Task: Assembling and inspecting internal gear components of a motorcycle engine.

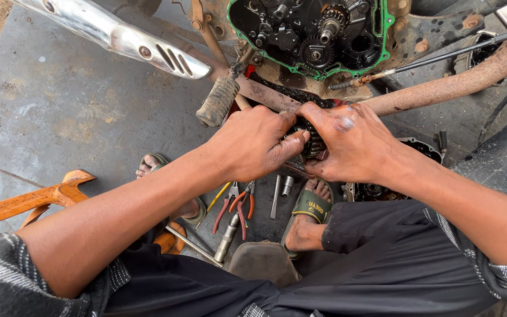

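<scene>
Closest to the lens: dark trouser knees and two bare forearms with striped sleeves pushed back, reaching forward. Between the hands, a greasy black gear cluster [311,141], held in mid-air just below the opened engine case [312,35]. Left hand [252,144] wrapped over the cluster's near side, fingers curled tight, thumb pressed against the teeth. Right hand [353,144] clamped on the far side, fingers closed round it, knuckles smeared with oil. Both grips opposed, probably to squeeze or steady stacked parts against each other; exact part hidden by the fingers, possibly a clutch pack.

Just beyond the cluster, a rusty frame tube [441,88] running off to the right, and a worn rubber footpeg [218,101] to the left of it. Above that, the engine case with a green gasket round its rim, holding exposed gears and shafts inside. Left of the case, a chrome exhaust [118,35].

Below the cluster, on the concrete floor [60,105]: red-handled pliers [236,205], a socket [287,185] and a metal rod beside it, all within easy reach. Sandalled feet either side of the tools. Far left of the cluster, an orange stand [36,199].
</scene>
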